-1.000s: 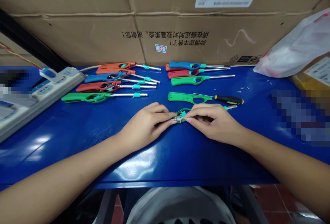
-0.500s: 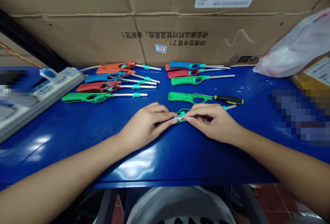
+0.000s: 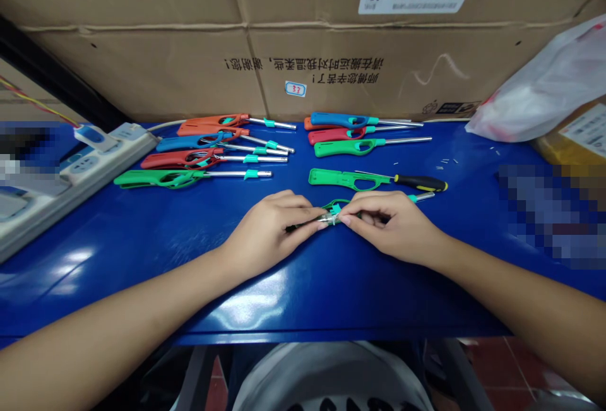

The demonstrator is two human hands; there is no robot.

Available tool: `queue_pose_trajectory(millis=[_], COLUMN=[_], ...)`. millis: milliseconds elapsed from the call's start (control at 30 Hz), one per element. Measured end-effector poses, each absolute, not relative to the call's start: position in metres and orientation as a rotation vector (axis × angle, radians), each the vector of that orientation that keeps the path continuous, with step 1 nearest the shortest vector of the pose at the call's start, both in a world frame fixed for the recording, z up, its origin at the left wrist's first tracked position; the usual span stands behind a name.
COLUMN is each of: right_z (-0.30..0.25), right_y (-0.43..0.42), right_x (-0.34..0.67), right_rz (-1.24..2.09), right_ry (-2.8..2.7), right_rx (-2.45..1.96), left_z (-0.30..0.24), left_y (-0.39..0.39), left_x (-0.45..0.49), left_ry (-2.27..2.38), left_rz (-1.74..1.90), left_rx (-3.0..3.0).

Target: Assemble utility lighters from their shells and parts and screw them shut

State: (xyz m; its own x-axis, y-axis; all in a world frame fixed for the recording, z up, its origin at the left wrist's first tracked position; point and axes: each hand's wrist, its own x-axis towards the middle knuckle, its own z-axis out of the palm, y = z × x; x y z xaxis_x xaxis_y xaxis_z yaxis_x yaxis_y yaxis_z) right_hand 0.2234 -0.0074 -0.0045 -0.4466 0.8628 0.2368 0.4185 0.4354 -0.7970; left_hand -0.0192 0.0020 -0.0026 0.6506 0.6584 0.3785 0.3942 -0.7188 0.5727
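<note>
A green long-nosed lighter [image 3: 335,206] lies on the blue table [image 3: 303,285], mostly hidden under my hands. My left hand [image 3: 269,231] pinches it from the left, fingers closed. My right hand [image 3: 391,225] pinches its middle from the right, fingertips almost touching the left ones. The metal nozzle tip [image 3: 423,197] pokes out past my right hand. Just behind lie a green lighter shell [image 3: 343,178] and a black-and-yellow-handled screwdriver [image 3: 419,183].
Several lighters [image 3: 203,152] in orange, blue, red and green lie at back left, and three more lighters [image 3: 355,133] at back centre. A power strip [image 3: 71,171] sits left, cardboard boxes [image 3: 303,38] behind, a plastic bag [image 3: 544,92] right. Small pins [image 3: 445,161] are scattered.
</note>
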Motion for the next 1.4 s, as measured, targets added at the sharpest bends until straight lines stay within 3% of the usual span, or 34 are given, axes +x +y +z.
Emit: queue_pose_trajectory(millis=[800,1400], right_z=[-0.0009,-0.0004], right_y=[-0.008,-0.008], right_x=[0.2226,0.224], right_rz=[1.023,0.878], right_ry=[-1.991,-2.058], right_rx=[-1.243,-1.159], left_z=[-0.0006,-0.0029], left_y=[-0.0019,-0.0004], left_x=[-0.0193,-0.019], left_ry=[0.807,0.839], left_rz=[0.845,0.842], left_rx=[2.521,2.491])
